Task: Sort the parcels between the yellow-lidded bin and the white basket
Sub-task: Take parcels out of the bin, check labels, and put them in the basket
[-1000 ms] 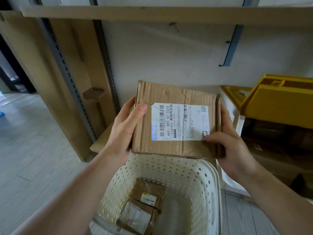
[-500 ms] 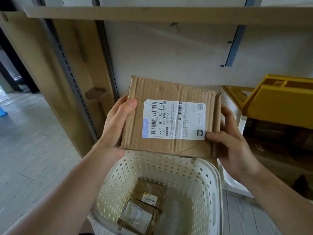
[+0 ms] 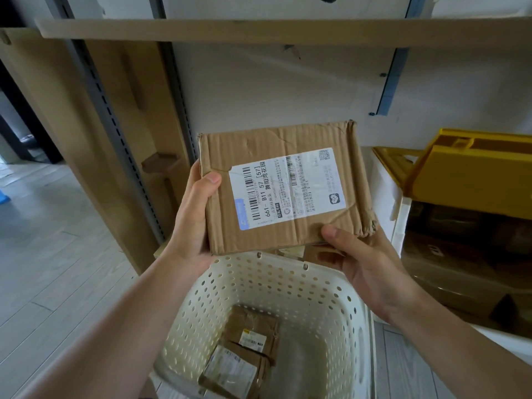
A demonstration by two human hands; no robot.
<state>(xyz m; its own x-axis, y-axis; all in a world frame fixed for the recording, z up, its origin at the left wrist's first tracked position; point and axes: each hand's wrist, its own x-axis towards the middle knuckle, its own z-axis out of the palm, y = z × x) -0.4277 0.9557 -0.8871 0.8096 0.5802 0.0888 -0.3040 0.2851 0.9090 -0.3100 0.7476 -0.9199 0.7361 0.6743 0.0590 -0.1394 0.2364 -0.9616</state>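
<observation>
1. One brown cardboard parcel (image 3: 285,188) with a white label (image 3: 288,187) is being held up in the air, just above the back rim of the white basket (image 3: 325,300).
2. The left hand (image 3: 193,220) is gripping the parcel's left edge, thumb on top. The right hand (image 3: 365,263) is holding the bottom right corner, thumb on top and fingers underneath. Both hands are closed on the box.
3. Two smaller brown parcels (image 3: 250,335) are lying at the bottom of the basket, one partly over the other (so some sorting looks done).
4. The yellow-lidded bin (image 3: 472,171) is sitting just to the right, with its lid open. Brown boxes are showing inside, but it is too dark to count them.
5. The parcel in the hands is not yet sorted. I am guessing the label is being read to pick a side.
6. A wooden shelf (image 3: 259,33) is running across above.
</observation>
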